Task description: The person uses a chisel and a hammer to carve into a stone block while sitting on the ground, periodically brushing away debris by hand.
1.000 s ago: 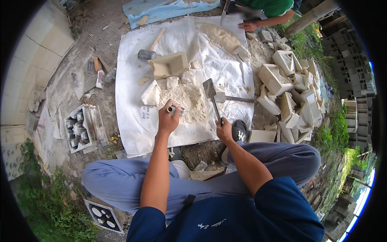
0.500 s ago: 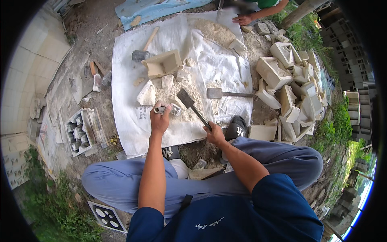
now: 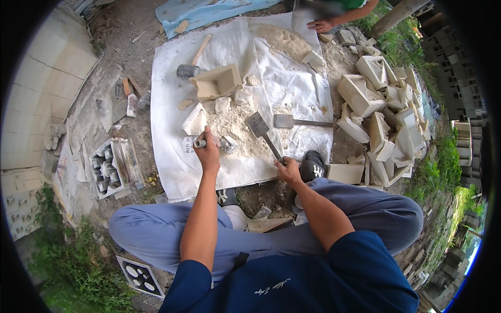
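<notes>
My left hand (image 3: pixel 210 152) is closed round a metal hand tool with a pipe-like handle (image 3: pixel 200 143); its blocky grey head (image 3: pixel 228 144) points right over the rubble. My right hand (image 3: pixel 288 170) grips the dark handle of a flat, square-bladed metal tool (image 3: pixel 258 124), its blade up and left over crumbled pale material (image 3: pixel 229 121). A similar square-headed tool (image 3: pixel 283 121) lies on the white sheet (image 3: pixel 169 156), just beyond my right hand. A broken cream-coloured block (image 3: pixel 216 82) and a chunk (image 3: pixel 195 120) lie at the pile's far side.
A mallet (image 3: pixel 188 71) lies at the sheet's far left. Broken hollow blocks (image 3: pixel 383 125) are heaped on the right. On the left stands a moulded block form (image 3: pixel 106 169). At the far edge, another person's hand (image 3: pixel 321 26) rests near a mound of sandy powder (image 3: pixel 284 43).
The square blade in my right hand has swung to the right, away from my left hand. My left hand has shifted slightly left with its tool. The whole view has moved a little.
</notes>
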Motion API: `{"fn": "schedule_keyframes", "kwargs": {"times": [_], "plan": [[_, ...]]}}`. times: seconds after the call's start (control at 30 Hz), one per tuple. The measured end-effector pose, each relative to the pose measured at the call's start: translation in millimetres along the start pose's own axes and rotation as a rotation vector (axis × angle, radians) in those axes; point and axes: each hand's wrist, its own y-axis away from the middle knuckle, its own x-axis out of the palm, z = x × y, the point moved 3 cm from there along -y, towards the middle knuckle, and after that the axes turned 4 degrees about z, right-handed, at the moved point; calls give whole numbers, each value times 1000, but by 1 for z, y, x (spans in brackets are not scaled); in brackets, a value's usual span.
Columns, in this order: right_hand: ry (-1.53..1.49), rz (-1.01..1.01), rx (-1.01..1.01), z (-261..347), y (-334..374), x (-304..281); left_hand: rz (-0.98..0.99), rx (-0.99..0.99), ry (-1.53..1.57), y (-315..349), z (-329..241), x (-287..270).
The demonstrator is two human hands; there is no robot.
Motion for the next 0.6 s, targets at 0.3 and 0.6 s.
{"fn": "schedule_keyframes", "kwargs": {"times": [0.3, 0.6], "plan": [[-48, -12, 131, -19, -28, 0, 117, 124, 155, -5, -24, 25], [-170, 33, 184, -28, -34, -4, 304, 222, 90, -17, -21, 89]]}}
